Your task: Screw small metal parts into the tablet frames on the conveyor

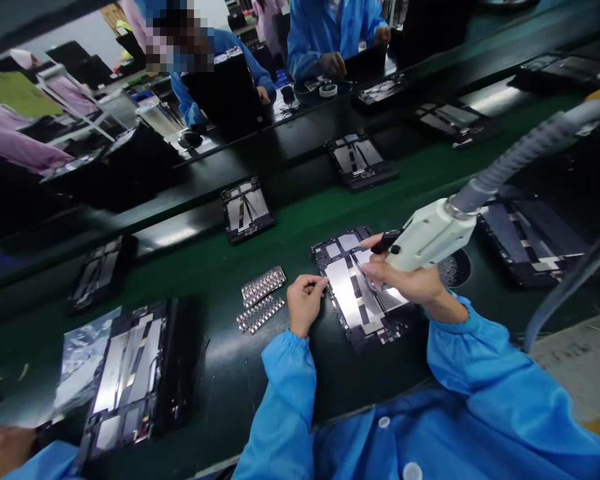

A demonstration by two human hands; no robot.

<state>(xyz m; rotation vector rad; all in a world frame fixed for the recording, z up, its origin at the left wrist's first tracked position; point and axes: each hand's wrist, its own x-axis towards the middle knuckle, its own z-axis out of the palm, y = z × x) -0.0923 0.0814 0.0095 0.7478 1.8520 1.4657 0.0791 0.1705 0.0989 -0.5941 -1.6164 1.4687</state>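
Note:
An opened tablet-like device [344,283], with silver battery plates and dark boards showing, lies in front of me on the green surface. My left hand [306,300] is at its left edge, thumb and fingertips pinched together; whatever they pinch is too small to make out. Over the device's upper right part, my right hand [413,283] has its fingers closed near a black piece [386,241]. A white housing [433,230] on a ribbed grey hose covers part of that hand, so what it grips is unclear. Left of my left hand lie strips of small metallic parts [263,287].
Another opened device [130,373] lies at left beside a clear plastic bag [83,353]; a neighbour's hand [7,443] is near it. Several opened devices, such as one [250,208], line the green belt. A thin cable [570,287] hangs at right. Two blue-sleeved people sit opposite.

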